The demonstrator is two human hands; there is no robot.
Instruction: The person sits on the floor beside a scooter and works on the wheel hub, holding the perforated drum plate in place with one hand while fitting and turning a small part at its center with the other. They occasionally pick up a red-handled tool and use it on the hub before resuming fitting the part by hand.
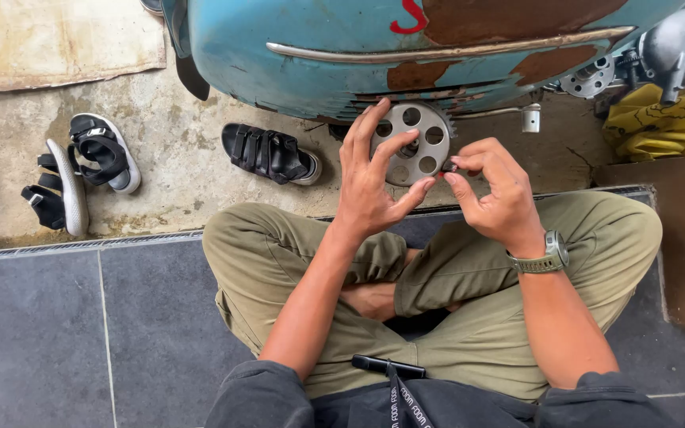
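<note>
Head view: the left hand (pixel 374 178) grips a round grey metal gear (pixel 415 143) at about 12 o'clock, fingers spread and clamped across its face and rim. The gear is disc-shaped, ringed with round holes, fine teeth showing on its right edge. The right hand (pixel 495 190), at 1 o'clock, pinches a small dark part (pixel 449 167) just beside the gear's rim. Behind them sits a rusty blue scooter body (pixel 319 55); black sandals (pixel 271 154) lie on the concrete floor (pixel 176 150) at 11 o'clock.
</note>
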